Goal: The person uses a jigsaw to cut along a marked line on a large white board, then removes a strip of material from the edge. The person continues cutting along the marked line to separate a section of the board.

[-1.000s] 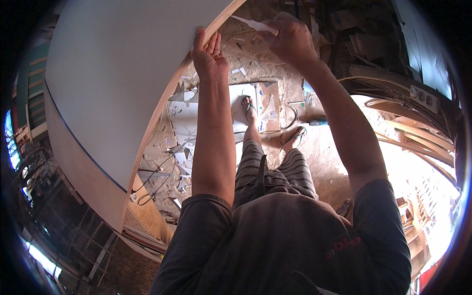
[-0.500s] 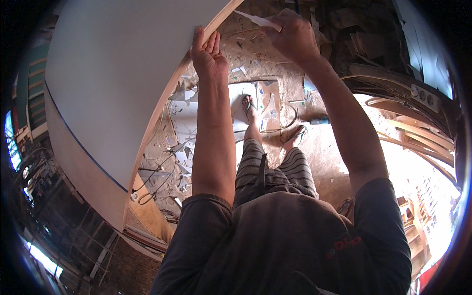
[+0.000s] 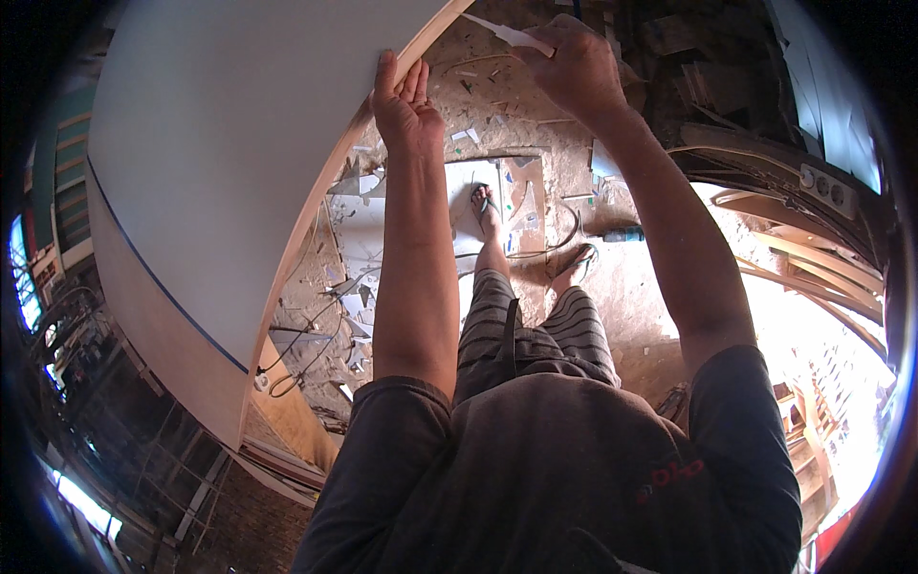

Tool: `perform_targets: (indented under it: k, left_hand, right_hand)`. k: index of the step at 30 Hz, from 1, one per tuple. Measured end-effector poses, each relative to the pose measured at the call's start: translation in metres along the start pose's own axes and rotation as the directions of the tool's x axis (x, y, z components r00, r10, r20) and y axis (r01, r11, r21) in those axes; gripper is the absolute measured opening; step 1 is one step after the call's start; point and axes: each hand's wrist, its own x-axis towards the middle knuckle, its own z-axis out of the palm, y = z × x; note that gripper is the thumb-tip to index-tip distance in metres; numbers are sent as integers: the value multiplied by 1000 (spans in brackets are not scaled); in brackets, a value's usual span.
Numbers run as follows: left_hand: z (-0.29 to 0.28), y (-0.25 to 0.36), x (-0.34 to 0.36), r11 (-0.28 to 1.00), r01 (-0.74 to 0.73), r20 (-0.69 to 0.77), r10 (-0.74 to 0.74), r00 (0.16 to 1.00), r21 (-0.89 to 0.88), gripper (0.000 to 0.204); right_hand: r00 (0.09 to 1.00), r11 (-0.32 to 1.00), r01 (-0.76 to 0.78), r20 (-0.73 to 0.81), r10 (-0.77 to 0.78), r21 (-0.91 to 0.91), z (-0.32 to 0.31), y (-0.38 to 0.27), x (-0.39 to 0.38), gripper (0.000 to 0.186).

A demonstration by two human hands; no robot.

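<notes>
A large white-faced wooden panel (image 3: 229, 143) with a pale bare edge fills the upper left. My left hand (image 3: 409, 110) grips its near right edge, thumb on the face and fingers bent against the side. To the right, my right hand (image 3: 579, 72) is closed around a slim white tapered tool (image 3: 512, 35). Its thin tip points left to the panel's edge near the top of the view; whether they touch I cannot tell. The fist hides the tool's rear part, and its exact kind does not show.
Offcuts and scraps litter the dusty floor around a white board (image 3: 368, 230) beneath my feet. A dark cable (image 3: 564, 239) curves across it. On the right are a socket strip (image 3: 830, 189) and curved wooden pieces (image 3: 822, 263). A wooden plank (image 3: 296, 421) leans below the panel.
My right hand and the white tool have shifted slightly up and to the right. My left hand stays in place on the panel's edge.
</notes>
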Motion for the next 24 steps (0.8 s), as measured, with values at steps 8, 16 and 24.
perform_targets:
  k: [8, 16, 24]
  left_hand:
    - [1, 0, -3, 1000, 6, -11, -6, 1000, 1, 67]
    - [5, 3, -4, 999, -4, -1, 4, 1000, -38, 61]
    - [6, 5, -11, 999, 45, -22, -45, 999, 17, 72]
  right_hand:
    - [999, 999, -24, 27, 25, -26, 0, 1, -3, 25]
    - [998, 987, 40, 33, -45, 154, 6, -12, -17, 24]
    - [991, 987, 120, 43, -125, 109, 10, -25, -20, 24]
